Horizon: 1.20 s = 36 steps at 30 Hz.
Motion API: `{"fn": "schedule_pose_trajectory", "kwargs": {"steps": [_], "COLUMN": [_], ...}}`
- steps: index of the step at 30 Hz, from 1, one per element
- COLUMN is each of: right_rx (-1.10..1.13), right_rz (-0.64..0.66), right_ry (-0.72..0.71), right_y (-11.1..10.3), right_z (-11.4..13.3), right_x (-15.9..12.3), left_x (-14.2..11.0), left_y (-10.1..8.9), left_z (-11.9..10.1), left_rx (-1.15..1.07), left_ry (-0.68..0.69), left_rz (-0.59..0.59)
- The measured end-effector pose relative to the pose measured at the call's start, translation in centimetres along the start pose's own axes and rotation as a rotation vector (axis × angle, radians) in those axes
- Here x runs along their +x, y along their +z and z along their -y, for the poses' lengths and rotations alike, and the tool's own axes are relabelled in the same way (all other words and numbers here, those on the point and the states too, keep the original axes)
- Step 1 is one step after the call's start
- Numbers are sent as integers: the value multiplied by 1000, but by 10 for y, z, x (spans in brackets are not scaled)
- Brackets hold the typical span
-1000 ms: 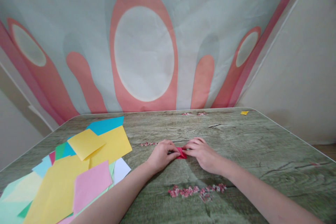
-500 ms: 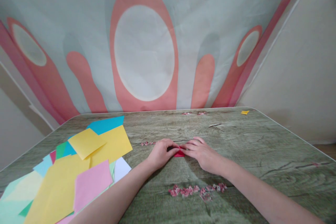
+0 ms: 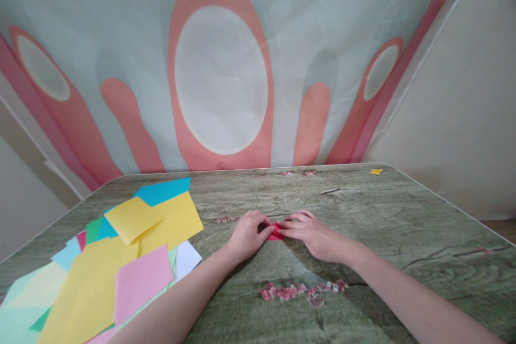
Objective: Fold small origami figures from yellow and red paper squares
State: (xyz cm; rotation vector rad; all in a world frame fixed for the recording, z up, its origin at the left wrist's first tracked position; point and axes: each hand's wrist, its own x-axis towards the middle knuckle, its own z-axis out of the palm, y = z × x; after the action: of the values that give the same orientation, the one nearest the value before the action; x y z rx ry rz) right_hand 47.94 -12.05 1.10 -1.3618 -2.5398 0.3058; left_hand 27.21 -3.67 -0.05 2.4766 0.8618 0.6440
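A small folded red paper (image 3: 276,234) lies on the wood-grain table (image 3: 403,226), mostly covered by my fingers. My left hand (image 3: 248,236) pinches its left end with curled fingers. My right hand (image 3: 312,234) presses on its right end, fingers held together and lying almost flat. Both hands meet over the paper at the middle of the table.
A loose pile of coloured paper sheets (image 3: 108,258), yellow, pink, blue, green and white, covers the table's left side. A small yellow scrap (image 3: 376,171) lies at the far right corner. Pink flower prints (image 3: 302,291) mark the tabletop. A patterned cloth (image 3: 221,75) hangs behind.
Both hands have closed in a little over the red paper, and less of it shows now than a second ago.
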Motion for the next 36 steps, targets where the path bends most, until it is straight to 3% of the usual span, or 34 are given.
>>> {"fn": "schedule_pose_trajectory", "kwargs": {"steps": [16,23,36], "right_rx": [-71,-144,-131], "right_rz": [-29,-48,-36], "right_ry": [-86,-72,-68], "right_y": [0,5,7], "right_z": [6,21,20], "right_x": [-2,-6,-9], "left_x": [-2,-3,-3], "left_y": [5,7,5], "left_z": [2,3,1], "left_rx": [55,77,116], "left_ry": [-15,-9,-7], "left_rz": [-42,-53,-53]}}
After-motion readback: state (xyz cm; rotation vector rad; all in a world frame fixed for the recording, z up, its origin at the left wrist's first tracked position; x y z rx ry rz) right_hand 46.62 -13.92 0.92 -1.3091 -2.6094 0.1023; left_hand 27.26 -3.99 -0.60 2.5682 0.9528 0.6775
